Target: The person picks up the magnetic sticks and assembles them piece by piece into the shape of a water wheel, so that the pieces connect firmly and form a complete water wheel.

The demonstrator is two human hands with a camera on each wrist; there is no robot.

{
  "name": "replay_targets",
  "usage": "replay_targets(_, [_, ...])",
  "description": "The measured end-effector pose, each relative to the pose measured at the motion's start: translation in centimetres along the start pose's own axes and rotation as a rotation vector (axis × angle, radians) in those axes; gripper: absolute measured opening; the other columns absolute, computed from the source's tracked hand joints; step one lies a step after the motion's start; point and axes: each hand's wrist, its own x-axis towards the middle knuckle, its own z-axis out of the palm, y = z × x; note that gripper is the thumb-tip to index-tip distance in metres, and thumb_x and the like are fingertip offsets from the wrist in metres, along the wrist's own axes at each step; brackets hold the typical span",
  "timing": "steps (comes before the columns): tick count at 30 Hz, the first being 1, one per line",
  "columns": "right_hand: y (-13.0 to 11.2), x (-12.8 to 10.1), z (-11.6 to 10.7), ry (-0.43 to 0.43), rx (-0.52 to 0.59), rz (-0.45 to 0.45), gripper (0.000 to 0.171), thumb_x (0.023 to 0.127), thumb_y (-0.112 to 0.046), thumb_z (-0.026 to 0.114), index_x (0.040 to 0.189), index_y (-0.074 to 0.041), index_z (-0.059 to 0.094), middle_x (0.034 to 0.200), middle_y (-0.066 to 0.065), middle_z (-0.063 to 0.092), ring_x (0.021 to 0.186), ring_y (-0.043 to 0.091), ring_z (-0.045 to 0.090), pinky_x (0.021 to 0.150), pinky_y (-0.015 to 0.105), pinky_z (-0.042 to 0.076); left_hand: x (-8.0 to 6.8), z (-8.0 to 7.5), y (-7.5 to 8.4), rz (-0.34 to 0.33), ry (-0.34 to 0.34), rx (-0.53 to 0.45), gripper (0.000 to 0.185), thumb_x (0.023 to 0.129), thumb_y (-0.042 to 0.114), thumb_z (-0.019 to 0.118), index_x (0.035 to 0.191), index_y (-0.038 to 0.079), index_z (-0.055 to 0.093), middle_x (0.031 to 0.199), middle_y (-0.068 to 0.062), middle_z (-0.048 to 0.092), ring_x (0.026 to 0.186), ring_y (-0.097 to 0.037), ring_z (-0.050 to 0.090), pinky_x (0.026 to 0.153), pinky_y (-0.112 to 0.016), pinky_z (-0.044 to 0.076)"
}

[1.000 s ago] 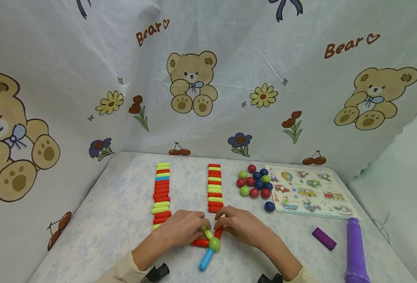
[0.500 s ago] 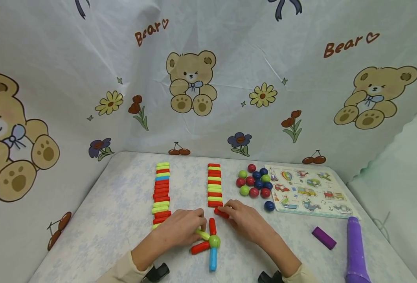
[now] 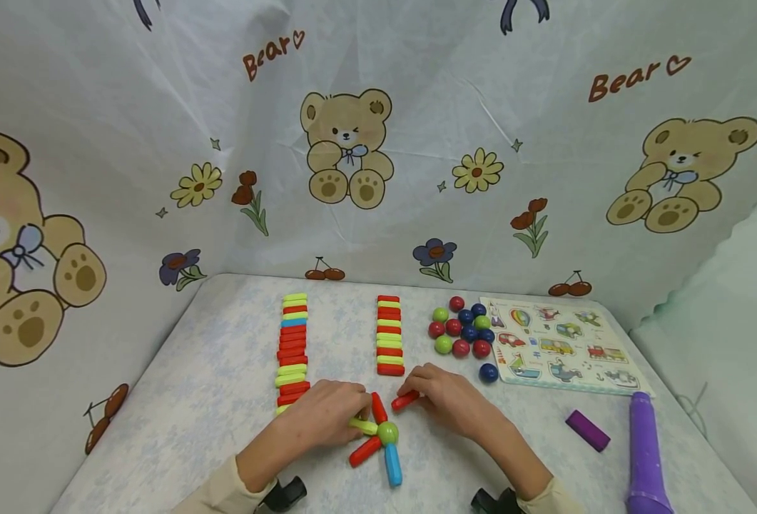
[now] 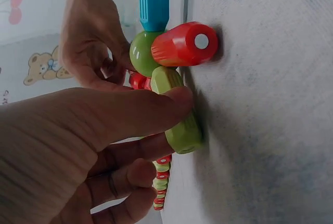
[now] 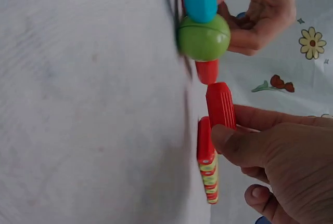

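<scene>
Head view. Left hand (image 3: 332, 412): closed in a pinch on one yellow-green rod (image 3: 364, 426), whose other end meets a green ball (image 3: 387, 433) lying between the hands. Also on the ball: far red rod (image 3: 379, 407), pointing away; near red rod (image 3: 365, 452), just nearer than the left hand; blue rod (image 3: 393, 465), toward the person. Right hand (image 3: 449, 400): pinching one loose red rod (image 3: 406, 400), apart from the ball. Left row of rods (image 3: 292, 352): beyond the left hand, near end partly hidden by it. Right row of rods (image 3: 389, 342): beyond the gap between the hands. Cluster of balls (image 3: 461, 348): beyond the right hand.

Left wrist view. Thumb and finger close on the yellow-green rod; near red rod beside it, white end disc (image 4: 201, 41) showing.

Right wrist view. Thumb and fingers pinch the loose red rod, tip left free. Handling note, judged: a steady left pinch should check turning; the free tip is best pointed squarely at the ball's bare right side, clear of the far red rod.
</scene>
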Motion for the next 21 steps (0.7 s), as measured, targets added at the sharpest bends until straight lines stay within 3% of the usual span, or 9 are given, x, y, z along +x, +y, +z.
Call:
replay_targets(5, [-0.5, 0.1, -0.4, -0.038, 0.043, -0.096, 0.026, 0.095, -0.001, 0.080, 0.112, -0.020, 0.080, 0.112, -0.011, 0.073, 0.105, 0.009, 0.063, 0.092, 0.026, 0.059, -0.2, -0.3, -0.2, -0.004, -0.012, -0.055, 0.018, 0.086, 0.031, 0.093, 0.091, 0.022, 0.079, 0.077, 0.016, 0.055, 0.066, -0.002, 0.049, 0.061, -0.022, 0.044])
replay_targets(8, [-0.8, 0.1, -0.3, -0.041, 0.042, -0.126, 0.025, 0.096, 0.000, 0.080, 0.110, -0.021, 0.080, 0.111, -0.012, 0.073, 0.104, 0.008, 0.062, 0.091, 0.024, 0.058, -0.2, -0.2, -0.6, 0.004, 0.020, -0.084, 0.018, 0.090, 0.035, 0.090, 0.094, 0.022, 0.077, 0.080, 0.015, 0.057, 0.067, -0.001, 0.050, 0.061, -0.021, 0.045])
replay_targets(11, [-0.9, 0.2, -0.2, -0.047, 0.039, -0.119, 0.026, 0.096, 0.000, 0.079, 0.113, -0.020, 0.080, 0.113, -0.011, 0.074, 0.106, 0.009, 0.063, 0.094, 0.026, 0.058, 0.0, 0.1, -0.8, 0.040, 0.069, -0.067, 0.016, 0.096, 0.030, 0.085, 0.108, 0.021, 0.078, 0.087, 0.013, 0.061, 0.068, 0.000, 0.049, 0.061, -0.019, 0.045])
replay_targets(14, [-0.8, 0.2, -0.1, -0.059, 0.030, -0.090, 0.033, 0.096, 0.000, 0.080, 0.123, -0.019, 0.079, 0.124, -0.007, 0.073, 0.114, 0.013, 0.064, 0.098, 0.030, 0.059, 0.2, 0.4, -0.8, 0.078, 0.100, -0.018, 0.020, 0.098, 0.024, 0.082, 0.118, 0.023, 0.079, 0.092, 0.009, 0.063, 0.068, 0.000, 0.049, 0.060, -0.018, 0.044])
replay_targets(17, [-0.3, 0.2, 0.2, -0.039, -0.010, -0.071, 0.048, 0.095, 0.001, 0.080, 0.139, -0.017, 0.072, 0.141, -0.004, 0.069, 0.118, 0.016, 0.062, 0.099, 0.031, 0.059, 0.2, 0.7, -0.9, 0.090, 0.111, 0.006, 0.015, 0.098, 0.024, 0.083, 0.113, 0.025, 0.081, 0.092, 0.008, 0.062, 0.068, 0.000, 0.048, 0.059, -0.018, 0.043])
replay_targets(21, [0.6, 0.1, 0.7, 0.012, -0.062, -0.051, 0.061, 0.097, -0.003, 0.078, 0.154, -0.016, 0.061, 0.155, -0.001, 0.061, 0.107, 0.015, 0.056, 0.085, 0.025, 0.055, 0.2, 0.8, -0.9, 0.072, 0.110, 0.010, 0.009, 0.097, 0.025, 0.084, 0.105, 0.025, 0.081, 0.093, 0.009, 0.060, 0.067, 0.000, 0.048, 0.061, -0.017, 0.044])
